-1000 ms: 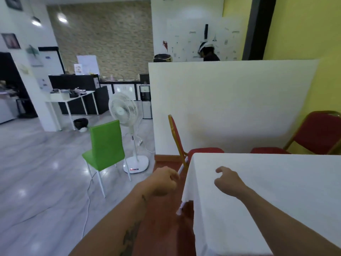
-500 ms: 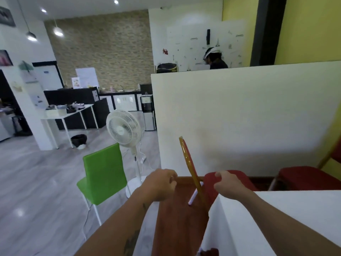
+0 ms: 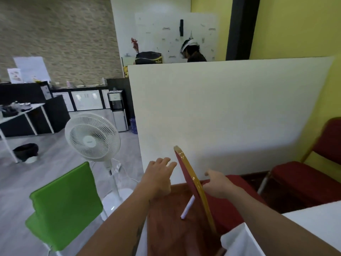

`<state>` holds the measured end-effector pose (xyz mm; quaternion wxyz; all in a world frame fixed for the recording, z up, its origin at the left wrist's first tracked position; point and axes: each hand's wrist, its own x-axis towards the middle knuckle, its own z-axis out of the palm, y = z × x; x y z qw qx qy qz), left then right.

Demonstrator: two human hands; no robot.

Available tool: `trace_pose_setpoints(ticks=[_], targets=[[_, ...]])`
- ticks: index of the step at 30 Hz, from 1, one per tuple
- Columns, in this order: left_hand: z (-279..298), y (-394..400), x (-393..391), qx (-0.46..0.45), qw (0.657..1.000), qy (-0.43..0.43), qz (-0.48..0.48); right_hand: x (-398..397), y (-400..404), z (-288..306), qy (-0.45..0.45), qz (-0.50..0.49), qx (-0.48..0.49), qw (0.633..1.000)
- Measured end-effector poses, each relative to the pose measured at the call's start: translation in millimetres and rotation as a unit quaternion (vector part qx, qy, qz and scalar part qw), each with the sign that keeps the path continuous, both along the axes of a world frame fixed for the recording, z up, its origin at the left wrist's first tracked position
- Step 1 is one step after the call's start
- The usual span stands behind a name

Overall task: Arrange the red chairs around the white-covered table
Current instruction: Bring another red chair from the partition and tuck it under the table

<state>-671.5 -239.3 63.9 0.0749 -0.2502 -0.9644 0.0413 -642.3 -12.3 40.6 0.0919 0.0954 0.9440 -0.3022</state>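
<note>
A red chair with a gold frame [image 3: 191, 179] stands edge-on in front of me, its back toward my left and its seat [image 3: 238, 183] toward the white-covered table [image 3: 317, 220] at lower right. My left hand [image 3: 158, 175] is open, fingers spread, just left of the chair back's top and not touching it. My right hand [image 3: 217, 184] hovers over the seat on the other side of the back, fingers loosely curled and holding nothing. A second red chair [image 3: 304, 174] stands at the right against the yellow wall.
A tall white partition [image 3: 221, 111] rises right behind the chairs. To the left stand a green chair [image 3: 64, 206] and a white pedestal fan [image 3: 92, 136] with its cable on the grey floor. A person's head shows behind the partition. A white table and black counter are far left.
I have moved closer to the near red chair. Both hands went forward and up; the left hand has opened its fingers beside the chair back, the right has reached over the seat.
</note>
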Motion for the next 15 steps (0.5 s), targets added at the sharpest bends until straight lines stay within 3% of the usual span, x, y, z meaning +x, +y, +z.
trace_pose_setpoints(ticks=[9,12,15], targets=[[-39.1,13.3,-146.3,-0.020,0.998,-0.035,-0.045,-111.9,-16.0,-29.8,-0.045,-0.033,-0.021,0.998],[-57.7,23.8,-176.6,0.090,0.990,-0.105,-0.005,-137.5,-21.2,-40.8,-0.067,-0.031,-0.024,0.997],[-71.6,39.1,-207.2,0.217,0.961,-0.165,0.039,-154.2,-26.0,-53.9,-0.088,-0.036,0.000,0.995]])
